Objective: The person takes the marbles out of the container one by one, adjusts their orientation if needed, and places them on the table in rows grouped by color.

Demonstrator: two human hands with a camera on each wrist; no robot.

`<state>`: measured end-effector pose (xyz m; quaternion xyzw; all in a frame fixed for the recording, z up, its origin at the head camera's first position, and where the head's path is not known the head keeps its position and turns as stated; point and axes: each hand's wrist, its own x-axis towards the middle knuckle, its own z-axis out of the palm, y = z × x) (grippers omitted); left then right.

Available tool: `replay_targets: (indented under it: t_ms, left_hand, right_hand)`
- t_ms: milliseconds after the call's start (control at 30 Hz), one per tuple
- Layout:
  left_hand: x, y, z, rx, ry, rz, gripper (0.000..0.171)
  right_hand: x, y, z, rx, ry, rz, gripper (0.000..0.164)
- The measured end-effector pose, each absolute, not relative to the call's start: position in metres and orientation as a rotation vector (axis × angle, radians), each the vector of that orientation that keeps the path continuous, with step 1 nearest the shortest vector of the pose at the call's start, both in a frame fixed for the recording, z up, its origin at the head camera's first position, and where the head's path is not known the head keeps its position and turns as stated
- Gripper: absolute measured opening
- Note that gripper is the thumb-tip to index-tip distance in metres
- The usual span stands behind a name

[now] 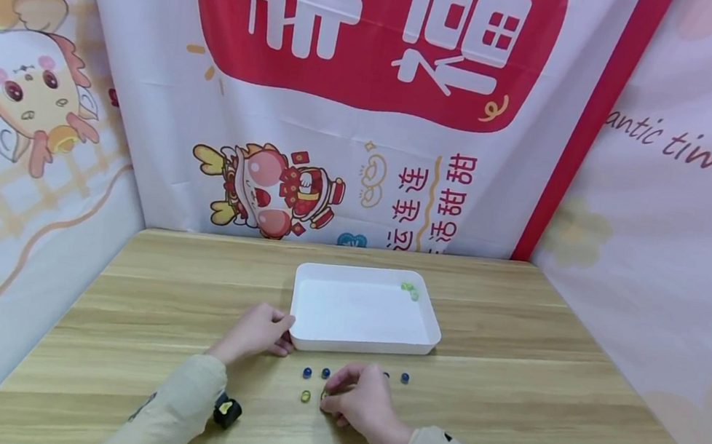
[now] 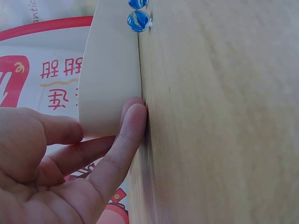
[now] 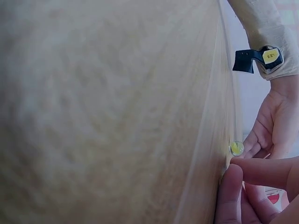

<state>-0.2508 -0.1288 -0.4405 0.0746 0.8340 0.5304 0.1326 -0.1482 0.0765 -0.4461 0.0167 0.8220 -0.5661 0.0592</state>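
A white rectangular tray (image 1: 355,344) lies on the table, and my left hand (image 1: 260,332) holds its near left corner. In the left wrist view the thumb is at the tray's rim and the other fingers (image 2: 133,121) lie along its outer wall, down by the table. My right hand (image 1: 365,402) pinches a small marble at the tabletop, mostly hidden by the fingertips. Just left of it sits a yellow-green marble (image 1: 306,396), also seen as a clear marble with a yellow swirl (image 3: 237,148) in the right wrist view.
Several blue marbles (image 1: 307,372) sit in a row before the tray, partly behind the right hand. A few yellow-green marbles (image 1: 412,292) lie inside the tray's far right corner. A black strap device (image 1: 227,411) is on the left wrist. Printed cloths hang around the wooden table (image 1: 541,390).
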Motion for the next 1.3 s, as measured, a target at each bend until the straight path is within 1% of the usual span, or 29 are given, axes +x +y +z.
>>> replay_targets:
  t_ms: [367, 1300]
  left_hand:
    - [-0.2509, -0.1288, -0.4428, 0.215, 2.426, 1.527, 0.032]
    - [-0.2441, -0.1266, -0.4352, 0.214, 2.413, 1.556, 0.032]
  right_hand:
    - [-0.1470, 0.0757, -0.4475, 0.059, 2.488, -1.729, 0.030]
    - [-0.1493, 0.0768, -0.4486, 0.085, 2.496, -1.711, 0.030]
